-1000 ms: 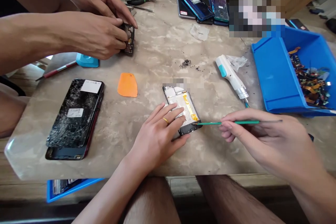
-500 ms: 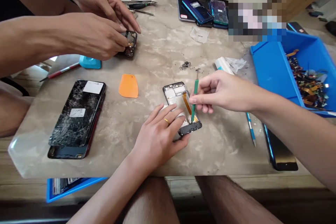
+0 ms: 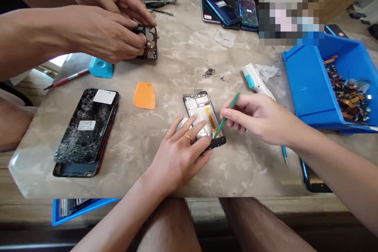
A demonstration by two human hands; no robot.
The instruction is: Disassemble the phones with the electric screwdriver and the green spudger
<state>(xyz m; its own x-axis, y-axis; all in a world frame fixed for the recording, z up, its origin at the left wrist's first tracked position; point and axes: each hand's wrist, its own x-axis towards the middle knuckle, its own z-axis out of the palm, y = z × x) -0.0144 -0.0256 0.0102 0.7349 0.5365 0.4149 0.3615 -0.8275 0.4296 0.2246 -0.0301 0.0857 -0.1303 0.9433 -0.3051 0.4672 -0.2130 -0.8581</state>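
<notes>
Two open phone frames (image 3: 198,107)
Two stacked phones (image 3: 85,126) left, one orange pick (image 3: 144,95), one green spudger (image 3: 227,116), one blue bin (image 3: 310,90) right

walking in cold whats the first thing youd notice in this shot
The shattered black phone on the left of the stone table catches the eye first, along with the bright blue bin on the right, heaped with ribbon cables. In the middle, the person's left hand presses on an opened phone frame while the right hand holds a green pick to its lower edge.
</notes>
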